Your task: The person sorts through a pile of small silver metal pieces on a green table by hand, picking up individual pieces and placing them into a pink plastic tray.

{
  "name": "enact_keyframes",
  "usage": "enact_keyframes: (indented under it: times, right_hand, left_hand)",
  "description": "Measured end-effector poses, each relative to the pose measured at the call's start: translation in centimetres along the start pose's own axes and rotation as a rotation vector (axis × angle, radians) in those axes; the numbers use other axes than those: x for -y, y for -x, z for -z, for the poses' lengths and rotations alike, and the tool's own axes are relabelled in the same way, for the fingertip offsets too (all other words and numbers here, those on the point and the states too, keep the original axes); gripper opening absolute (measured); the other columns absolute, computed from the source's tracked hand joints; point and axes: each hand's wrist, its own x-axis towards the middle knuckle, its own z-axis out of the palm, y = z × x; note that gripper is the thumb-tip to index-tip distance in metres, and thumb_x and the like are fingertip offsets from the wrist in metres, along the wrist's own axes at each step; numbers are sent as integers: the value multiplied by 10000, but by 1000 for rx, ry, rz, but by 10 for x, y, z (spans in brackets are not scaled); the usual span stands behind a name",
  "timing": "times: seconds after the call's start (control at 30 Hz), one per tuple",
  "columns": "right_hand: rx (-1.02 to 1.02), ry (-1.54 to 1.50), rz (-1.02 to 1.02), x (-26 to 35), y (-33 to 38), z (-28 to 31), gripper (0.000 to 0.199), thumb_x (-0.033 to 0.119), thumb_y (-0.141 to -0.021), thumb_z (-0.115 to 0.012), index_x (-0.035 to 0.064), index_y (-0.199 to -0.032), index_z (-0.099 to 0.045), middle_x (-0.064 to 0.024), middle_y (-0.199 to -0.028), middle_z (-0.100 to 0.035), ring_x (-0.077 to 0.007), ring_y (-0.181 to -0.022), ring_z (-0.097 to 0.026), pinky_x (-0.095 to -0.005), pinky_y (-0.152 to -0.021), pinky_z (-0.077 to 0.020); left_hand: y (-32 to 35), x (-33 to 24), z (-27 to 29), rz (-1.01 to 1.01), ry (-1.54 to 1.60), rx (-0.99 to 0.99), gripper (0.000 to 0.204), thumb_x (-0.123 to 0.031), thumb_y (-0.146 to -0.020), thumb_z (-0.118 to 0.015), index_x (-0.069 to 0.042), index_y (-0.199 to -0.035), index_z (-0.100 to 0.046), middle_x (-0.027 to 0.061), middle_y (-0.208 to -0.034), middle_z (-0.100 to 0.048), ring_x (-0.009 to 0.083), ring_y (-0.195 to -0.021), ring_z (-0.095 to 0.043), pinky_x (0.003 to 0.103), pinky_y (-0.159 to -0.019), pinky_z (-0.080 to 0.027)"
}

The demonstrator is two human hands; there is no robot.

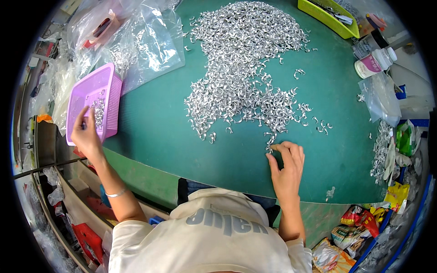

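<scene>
Shirt [205, 241], then hooks [269, 149] at right hand [288, 169]

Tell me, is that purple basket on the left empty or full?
Neither: it's partly filled. Small silvery pieces lie inside the purple basket, well below its rim, and some bare inner wall shows.

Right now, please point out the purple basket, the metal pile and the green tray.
Purple basket [114, 102]: head view, its right outer wall.
Metal pile [236, 59]: head view, its middle.
Green tray [327, 19]: head view, its near wall.
</scene>
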Motion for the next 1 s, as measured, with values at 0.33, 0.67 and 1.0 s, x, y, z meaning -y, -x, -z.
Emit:
enact_keyframes:
  times: [0.33, 0.67, 1.0]
  right_hand:
    - [-175, -606, -346, -9, 3, 3, 226, -80, -745, -588, -19, -962, -592, -33, -755, -532, -74, -643, -440, -199, -567, -384]
    - [-150, -926, -407, -7, 6, 10, 179, -82, -773, -552, -64, -949, -579, -76, -832, -545, -113, -703, -508, -212, -614, -433]
    - [-88, -957, -96, 18, 11, 12, 222, -120, -704, -615, -61, -917, -584, -110, -879, -572, -136, -723, -525, -240, -632, -428]
  left_hand:
    - [152, -158, -34, 150, 855, 1171, 154, -13, -731, -661, -22, -884, -648, -50, -570, -437, 21, -534, -374, 187, -481, -323]
    - [172, -179, -47, 275, 936, 1359, 132, -30, -764, -641, 8, -890, -637, -68, -562, -373, 15, -523, -310, 185, -482, -286]
    - [169, -182, -48, 801, 1131, 1632, 158, -129, -821, -608, 21, -866, -627, -38, -580, -449, 20, -480, -318, 193, -409, -210]
